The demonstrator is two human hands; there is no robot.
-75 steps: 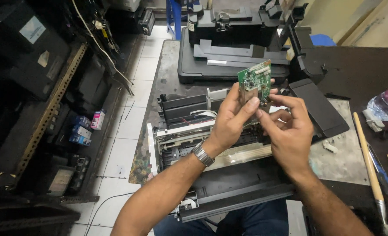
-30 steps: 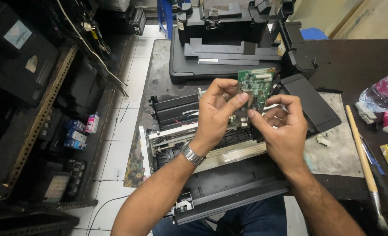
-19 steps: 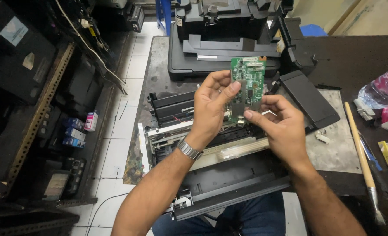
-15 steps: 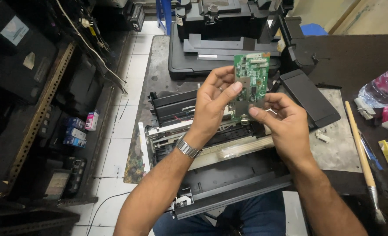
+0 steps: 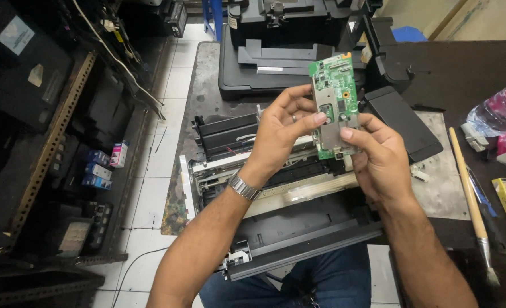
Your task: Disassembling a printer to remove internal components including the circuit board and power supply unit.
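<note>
Now both my hands, left (image 5: 281,134) and right (image 5: 378,157), grip the green board (image 5: 335,105) upright at frame centre, above the opened printer (image 5: 276,188), component face toward me for viewing.

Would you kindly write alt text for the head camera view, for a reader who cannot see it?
Two bare hands, left hand and right hand, hold a green rectangular circuit board upright above an opened black printer on a dark workbench. A long wooden-handled brush lies to the right.
</note>
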